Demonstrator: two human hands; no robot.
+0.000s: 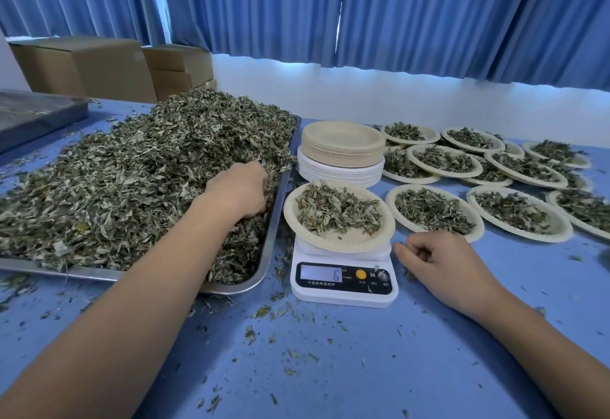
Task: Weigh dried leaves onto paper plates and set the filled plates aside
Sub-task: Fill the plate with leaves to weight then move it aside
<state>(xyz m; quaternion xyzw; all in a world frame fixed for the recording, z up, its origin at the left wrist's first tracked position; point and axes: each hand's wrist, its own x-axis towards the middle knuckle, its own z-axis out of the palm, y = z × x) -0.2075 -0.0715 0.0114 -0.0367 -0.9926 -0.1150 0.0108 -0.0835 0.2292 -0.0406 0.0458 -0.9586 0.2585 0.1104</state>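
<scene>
Between the tray's right rim [274,230] and the filled plates [435,210], toward the table's [330,369] near edge: one scale [343,273], bearing one paper plate [346,244] with a low portion of leaf; the display [321,273] seems to read 6. Left hand [239,189]: on the tray, fingers curled down into the heap of dried leaves [132,181] and closing on a tuft, tips hidden. Right hand [442,260]: resting on the table just beside the scale, fingers loosely curled, holding nothing. Hazards, as judged: a loose tuft carried over the rim would shed onto the scale's face, where scraps already lie, and falsify the reading. The plate overhangs its platform, so a one-sided drop may tip it. The right knuckles sit near the plate's edge, and a nudge would disturb the weight. The nearest filled plate lies close, so rim contact is possible. An over-large tuft means overshoot and picking back.
</scene>
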